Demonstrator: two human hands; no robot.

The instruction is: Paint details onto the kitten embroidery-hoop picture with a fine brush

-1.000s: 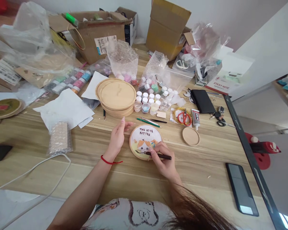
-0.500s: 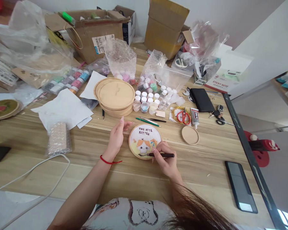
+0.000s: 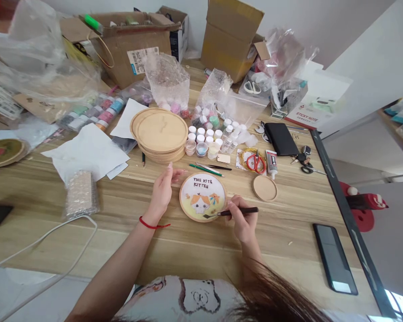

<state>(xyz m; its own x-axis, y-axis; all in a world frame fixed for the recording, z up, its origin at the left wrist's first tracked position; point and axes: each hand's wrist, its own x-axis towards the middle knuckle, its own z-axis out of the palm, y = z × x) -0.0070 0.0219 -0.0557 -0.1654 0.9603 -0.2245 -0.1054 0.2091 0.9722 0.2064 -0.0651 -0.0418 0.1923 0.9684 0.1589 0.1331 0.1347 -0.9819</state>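
Observation:
A round wooden-rimmed plaque [image 3: 204, 183] lies flat in front of me, lettered "THE KITE KITTEN" over an orange-and-white cat and a yellow-green lower part. My right hand [image 3: 243, 219] is closed around the dark handle of a small palette knife [image 3: 240, 212]. The knife's flat metal blade points left, over the plaque's lower edge; whether it touches the surface I cannot tell. My left hand [image 3: 163, 190], a red cord on its wrist, is beside the plaque's left rim with fingers stretched out, holding nothing.
Stacked wooden round trays [image 3: 161, 132] stand behind my left hand. Small white-lidded jars [image 3: 208, 134], a green pencil [image 3: 206, 169] and black tweezers [image 3: 220, 167] lie behind the plaque. To the right are a small wooden dish [image 3: 264, 188], red-handled scissors [image 3: 256, 162], a glue tube [image 3: 272, 164] and a phone [image 3: 335, 257].
My right hand has shifted right with the palette knife, uncovering more of the plaque's lower right and the blade. My left hand stays nearly where it was.

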